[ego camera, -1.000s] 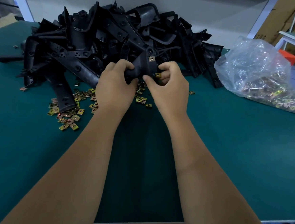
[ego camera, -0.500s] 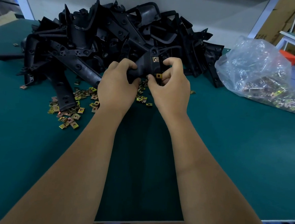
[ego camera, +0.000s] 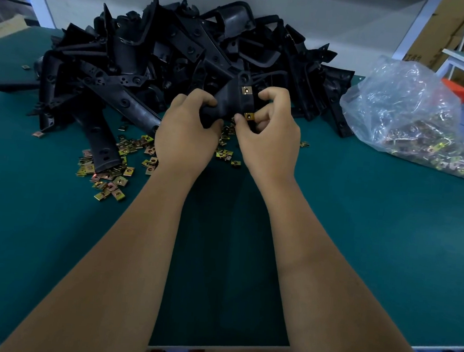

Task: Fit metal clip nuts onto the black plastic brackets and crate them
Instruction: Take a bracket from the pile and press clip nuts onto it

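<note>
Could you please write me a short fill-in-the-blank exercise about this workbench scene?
1. The left hand grips the black ____.
2. The right hand pinches a clip nut at the bracket's ____ edge.
3. The plastic bag lies to the ____ of the bracket pile.

Missing: bracket; lower; right

**Black, brass and teal on the bench**

The table (ego camera: pixel 359 241) is showing a plain dark teal top with a pale edge; the bracket (ego camera: pixel 231 103) is looking matt black, like the pile (ego camera: pixel 179 55) behind it; two nuts (ego camera: pixel 246 90) on it are gleaming yellow-gold; the loose nuts (ego camera: pixel 114 172) are glinting gold, some pinkish or greenish; the bag (ego camera: pixel 403 106) is showing clear, whitish folds over gold; the wall (ego camera: pixel 321 10) is reading pale grey; boxes (ego camera: pixel 445 26) are looking brown.
</note>
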The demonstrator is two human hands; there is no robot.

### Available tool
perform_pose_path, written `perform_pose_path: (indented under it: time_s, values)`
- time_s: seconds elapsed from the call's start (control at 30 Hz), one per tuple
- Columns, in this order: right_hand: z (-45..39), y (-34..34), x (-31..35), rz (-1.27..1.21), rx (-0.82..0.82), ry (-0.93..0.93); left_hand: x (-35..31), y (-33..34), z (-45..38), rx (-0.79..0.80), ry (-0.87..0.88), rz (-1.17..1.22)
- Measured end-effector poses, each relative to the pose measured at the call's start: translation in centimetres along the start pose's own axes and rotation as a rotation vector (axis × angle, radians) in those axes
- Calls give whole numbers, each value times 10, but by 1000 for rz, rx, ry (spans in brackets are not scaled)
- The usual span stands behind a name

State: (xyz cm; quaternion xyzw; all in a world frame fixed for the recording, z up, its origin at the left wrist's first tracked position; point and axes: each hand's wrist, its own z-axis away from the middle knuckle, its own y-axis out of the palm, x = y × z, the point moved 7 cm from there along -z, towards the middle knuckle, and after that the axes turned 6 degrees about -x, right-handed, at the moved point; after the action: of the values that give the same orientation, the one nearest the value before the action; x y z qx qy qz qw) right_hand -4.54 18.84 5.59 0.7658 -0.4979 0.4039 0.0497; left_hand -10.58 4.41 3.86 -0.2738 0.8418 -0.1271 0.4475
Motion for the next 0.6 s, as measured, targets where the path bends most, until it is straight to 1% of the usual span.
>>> perform_pose_path:
  time_s: [0.1,0.2,0.27,0.33,0.47,0.5,0.53,0.6]
  values:
    - [0,-1,-3,-96,-11,47,-1,-5,-1,-26,-42,74]
    - [0,-5,-11,-239,-52,160,-7,-18,-3,-142,-86,373]
    - [0,-6,-15,-280,-49,219,-4,-23,-4,-211,-161,566]
    - [2,-2,-17,-275,8,258,5,-19,-6,-197,-312,730]
    - [9,14,-15,-278,195,307,25,1,0,-163,-732,1110]
    - [10,18,-13,-287,231,309,28,5,2,-170,-809,1200]
    - [12,21,-12,-297,256,314,30,8,4,-173,-859,1271]
    - [12,23,-12,-353,258,356,31,13,6,-150,-888,1340]
